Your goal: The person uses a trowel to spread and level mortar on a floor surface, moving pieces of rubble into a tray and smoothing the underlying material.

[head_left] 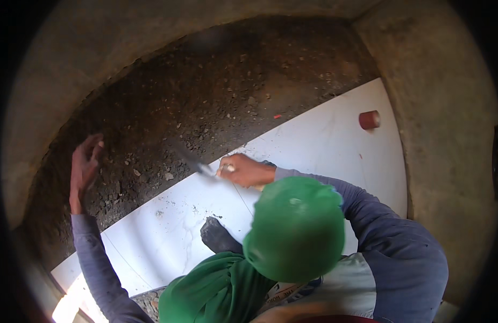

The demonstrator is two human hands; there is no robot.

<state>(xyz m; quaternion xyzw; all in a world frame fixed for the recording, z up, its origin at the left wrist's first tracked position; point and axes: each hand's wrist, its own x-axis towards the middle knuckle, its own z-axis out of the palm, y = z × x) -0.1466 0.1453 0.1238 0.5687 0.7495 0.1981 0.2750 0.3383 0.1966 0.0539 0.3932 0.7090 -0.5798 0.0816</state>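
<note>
My right hand (242,169) is closed around the pale handle of a trowel-like tool, above the upper edge of the white tiles (313,137). The tool's dark metal blade (198,162), smeared by motion, points up and left over the loose soil (168,118). My left hand (87,161) is raised over the soil at the far left, fingers apart and a little bent, with nothing in it. My green-clothed knee (294,229) rises in front and covers part of the tiles and my right forearm. A dark shoe (219,236) rests on the tiles.
A red-brown spool-like cylinder (370,120) lies on the tiles at the right. One small red scrap (277,117) sits on the soil near the tile edge. Bare walls (437,124) enclose the space at the right and back. Gravel (147,301) shows at lower left.
</note>
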